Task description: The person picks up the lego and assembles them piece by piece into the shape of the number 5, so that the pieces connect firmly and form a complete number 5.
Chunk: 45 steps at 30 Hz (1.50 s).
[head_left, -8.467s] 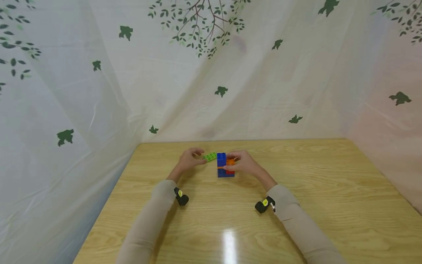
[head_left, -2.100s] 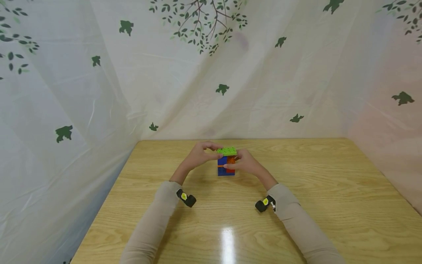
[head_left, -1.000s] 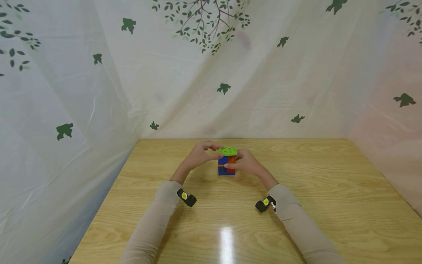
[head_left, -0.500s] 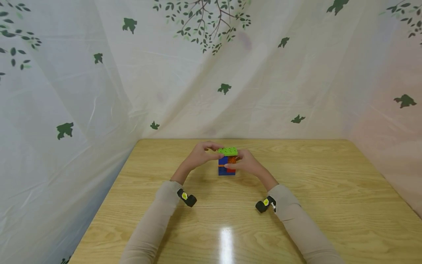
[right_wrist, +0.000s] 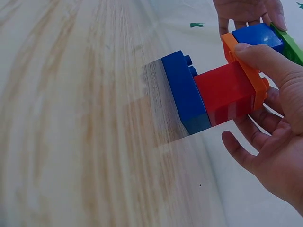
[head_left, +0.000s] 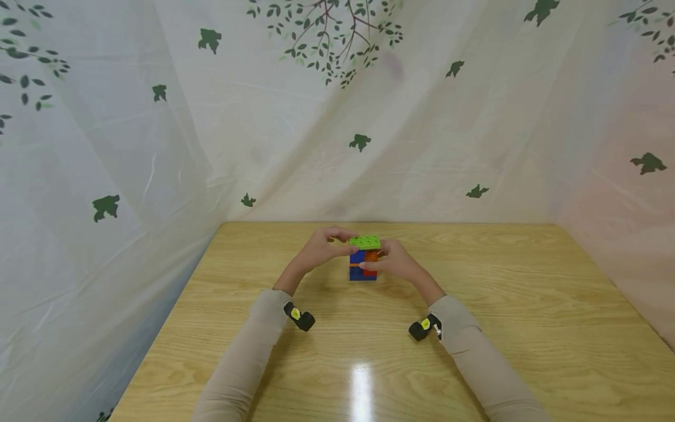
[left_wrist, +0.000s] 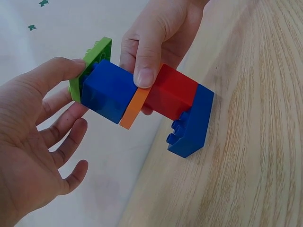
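Observation:
In the head view, a stack of toy building bricks stands upright on the table. Its bottom is a blue brick point(left_wrist: 196, 123), with a red brick point(left_wrist: 173, 92) above one end. An orange plate point(left_wrist: 134, 109) lies across the red brick, and an upper blue brick point(left_wrist: 109, 90) sits on that plate. A flat green plate point(head_left: 365, 242) rests over the upper blue brick and overhangs to the right; whether it is fully seated I cannot tell. My left hand point(head_left: 318, 251) pinches the green plate's left end. My right hand point(head_left: 394, 259) grips the stack around the orange plate.
The wooden table point(head_left: 506, 316) spreads out around the stack. Behind it hangs a pale curtain point(head_left: 295, 164) printed with leaves and birds, which also runs down the left side. Each sleeve cuff carries a small black camera point(head_left: 303, 319).
Over the longer span, my left hand has brought the green plate from left of the stack to its top. During the last second both hands stay nearly still. The right keeps its grip.

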{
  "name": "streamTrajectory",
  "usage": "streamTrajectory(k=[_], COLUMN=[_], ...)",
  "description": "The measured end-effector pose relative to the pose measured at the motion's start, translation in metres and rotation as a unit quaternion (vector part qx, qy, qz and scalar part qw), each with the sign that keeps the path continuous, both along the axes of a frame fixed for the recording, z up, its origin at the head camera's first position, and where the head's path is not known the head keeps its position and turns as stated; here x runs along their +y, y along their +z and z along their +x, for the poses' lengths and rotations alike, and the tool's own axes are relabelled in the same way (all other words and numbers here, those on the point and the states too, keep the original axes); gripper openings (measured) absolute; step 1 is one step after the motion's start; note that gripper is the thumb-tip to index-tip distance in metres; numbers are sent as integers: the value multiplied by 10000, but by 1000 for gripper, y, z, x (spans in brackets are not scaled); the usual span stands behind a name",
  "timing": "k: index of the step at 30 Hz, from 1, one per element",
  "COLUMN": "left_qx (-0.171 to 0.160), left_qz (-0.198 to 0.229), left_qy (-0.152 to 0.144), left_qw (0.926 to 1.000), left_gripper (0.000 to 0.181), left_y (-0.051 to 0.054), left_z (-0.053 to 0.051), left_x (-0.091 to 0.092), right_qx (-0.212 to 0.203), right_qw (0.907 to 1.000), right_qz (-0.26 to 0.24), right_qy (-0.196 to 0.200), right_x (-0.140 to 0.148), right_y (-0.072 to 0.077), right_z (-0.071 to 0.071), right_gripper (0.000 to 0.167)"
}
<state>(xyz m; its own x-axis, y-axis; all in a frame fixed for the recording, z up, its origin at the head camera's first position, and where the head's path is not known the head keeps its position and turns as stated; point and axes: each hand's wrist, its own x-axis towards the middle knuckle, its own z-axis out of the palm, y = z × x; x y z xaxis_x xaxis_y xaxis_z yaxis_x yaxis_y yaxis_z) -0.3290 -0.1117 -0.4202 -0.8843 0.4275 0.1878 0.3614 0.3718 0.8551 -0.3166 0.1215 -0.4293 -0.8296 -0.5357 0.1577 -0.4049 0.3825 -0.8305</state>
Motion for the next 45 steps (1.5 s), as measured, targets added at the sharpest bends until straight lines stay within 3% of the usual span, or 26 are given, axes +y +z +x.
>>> streamTrajectory(k=[21, 32, 45], left_qx=[73, 243, 196], left_qz=[-83, -229, -266], left_qy=[25, 139, 84], left_qw=[9999, 9993, 9994], left_gripper=[34, 35, 34], left_y=[-5, 1, 3], left_z=[0, 0, 0], left_x=[0, 3, 3], right_qx=[121, 127, 6], right_qw=[9999, 9999, 10000], right_qz=[-100, -77, -88], right_qy=[34, 4, -40], right_x=[1, 1, 1], right_y=[-1, -1, -1], right_z=[4, 2, 2], right_gripper=[38, 39, 38])
